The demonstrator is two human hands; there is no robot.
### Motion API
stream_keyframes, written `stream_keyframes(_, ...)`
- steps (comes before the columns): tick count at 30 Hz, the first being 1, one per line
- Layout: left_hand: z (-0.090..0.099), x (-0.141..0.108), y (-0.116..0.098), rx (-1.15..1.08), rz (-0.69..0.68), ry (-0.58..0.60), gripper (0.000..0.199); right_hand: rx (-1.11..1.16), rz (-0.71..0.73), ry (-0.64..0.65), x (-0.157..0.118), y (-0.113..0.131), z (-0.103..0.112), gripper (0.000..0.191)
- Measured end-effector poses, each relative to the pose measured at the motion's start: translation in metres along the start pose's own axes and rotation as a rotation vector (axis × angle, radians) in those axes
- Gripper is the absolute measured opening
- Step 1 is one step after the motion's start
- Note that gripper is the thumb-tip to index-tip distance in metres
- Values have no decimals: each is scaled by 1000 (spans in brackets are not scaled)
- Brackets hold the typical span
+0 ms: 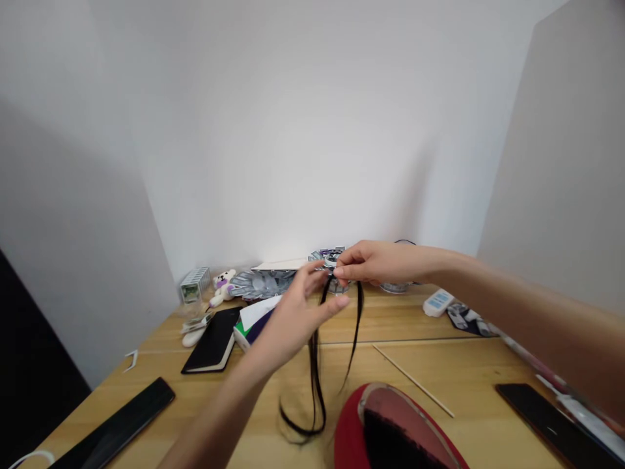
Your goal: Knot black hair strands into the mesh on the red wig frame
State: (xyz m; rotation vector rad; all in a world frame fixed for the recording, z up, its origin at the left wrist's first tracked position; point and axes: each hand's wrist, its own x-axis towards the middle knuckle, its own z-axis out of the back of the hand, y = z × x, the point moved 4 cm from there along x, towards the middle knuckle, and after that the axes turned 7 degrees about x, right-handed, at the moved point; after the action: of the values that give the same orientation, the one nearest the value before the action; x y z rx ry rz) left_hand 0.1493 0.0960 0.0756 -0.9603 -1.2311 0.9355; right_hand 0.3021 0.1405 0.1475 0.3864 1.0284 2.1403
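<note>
My right hand (375, 264) reaches in from the right and pinches the top of a long bunch of thin black strands (316, 371), possibly hair or cord. The strands hang in loops down to the table. My left hand (293, 322) comes from the lower left, with its fingers up near the same spot and its thumb stretched past the strands. Whether it grips them is hard to tell. Just behind my fingertips is a round silver and purple ornament (329, 258), partly hidden by both hands.
On the wooden desk (430, 319) lie a black notebook (212, 340), a silver foil fan (261, 284), a small white teddy bear (222, 288), a thin wooden stick (413, 381) and black slabs at both sides. A red rounded object (385, 430) sits at the front.
</note>
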Motion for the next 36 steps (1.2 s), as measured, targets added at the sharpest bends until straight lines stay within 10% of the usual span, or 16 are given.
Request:
stream_keyframes(11, -44, -28, 88, -178, 353, 473, 64, 334, -29, -73, -11, -27, 6, 32)
stream_keyframes(22, -10, -17, 81, 8, 441, 333, 54, 403, -126, -232, -12, -96, 25, 30)
stream_keyframes(36, -2, -11, 65, 302, 446, 506, 46, 561, -280, -154, -25, -202, -10, 21)
